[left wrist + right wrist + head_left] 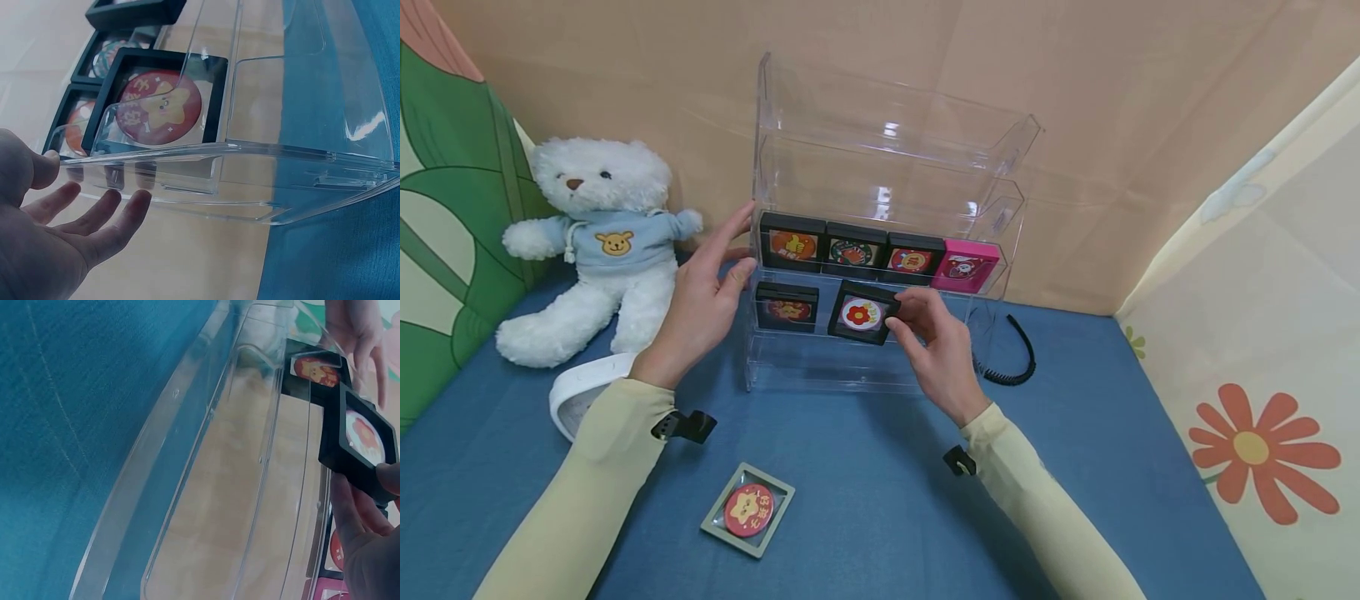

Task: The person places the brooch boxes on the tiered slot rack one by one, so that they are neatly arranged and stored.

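A clear acrylic tiered rack stands on the blue cloth. My left hand rests at its left side; in the left wrist view its fingers extend along the outside of the side panel, the thumb near the edge. My right hand pinches a black square display frame with a red flower badge by its right side, tilted in front of the lower tier. Left of it, another black frame with a red star badge sits on that tier. Three black frames and a pink one line the tier above.
A grey-green frame with a red badge lies on the cloth in front. At left sit a white teddy bear in a blue top and a white ring-shaped object. A black coiled cord lies behind the rack's right side.
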Available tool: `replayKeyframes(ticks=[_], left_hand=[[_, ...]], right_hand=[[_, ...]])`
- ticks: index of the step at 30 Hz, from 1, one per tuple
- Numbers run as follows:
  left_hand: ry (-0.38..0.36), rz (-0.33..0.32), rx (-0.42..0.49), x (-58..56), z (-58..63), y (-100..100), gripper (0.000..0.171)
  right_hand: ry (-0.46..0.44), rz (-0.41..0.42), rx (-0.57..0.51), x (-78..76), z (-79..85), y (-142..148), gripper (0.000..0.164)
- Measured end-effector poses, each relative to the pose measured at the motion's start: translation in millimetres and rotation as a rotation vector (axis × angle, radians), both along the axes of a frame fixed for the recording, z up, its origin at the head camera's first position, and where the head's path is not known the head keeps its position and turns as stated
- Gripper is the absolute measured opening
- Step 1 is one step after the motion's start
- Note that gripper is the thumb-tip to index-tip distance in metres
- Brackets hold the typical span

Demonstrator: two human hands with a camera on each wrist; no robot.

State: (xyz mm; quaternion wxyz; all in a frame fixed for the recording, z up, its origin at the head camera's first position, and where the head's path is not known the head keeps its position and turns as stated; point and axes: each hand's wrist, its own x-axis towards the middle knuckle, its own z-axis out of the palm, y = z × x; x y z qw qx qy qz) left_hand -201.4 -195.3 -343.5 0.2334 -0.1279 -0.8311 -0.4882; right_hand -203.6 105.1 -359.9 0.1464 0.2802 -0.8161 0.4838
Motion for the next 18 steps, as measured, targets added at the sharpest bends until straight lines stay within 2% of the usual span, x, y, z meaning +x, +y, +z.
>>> replayKeyframes(ticks=[5, 10, 15, 18], left_hand=[[0.001, -0.003, 0.002, 0.5, -0.5, 0, 0.065], [0.001, -0.002, 0.001, 0.6, -0.3, 0, 0.065], [0.0, -0.003, 0.002, 0.2, -0.2, 0, 0.065], [-0.001, -0.004, 0.004, 0.1, -0.2, 0, 0.065]], right_hand=[[0.038, -0.026, 0.002, -4.8, -1.1, -6, 0.034], [0.115, -0.06, 0.049, -7.8, -2.5, -11, 0.034], [0.205, -0.053, 0.085, -11.3, -3.8, -16, 0.034], [0.228, -0.052, 0.102, -14.1, -5.7, -19, 0.034]])
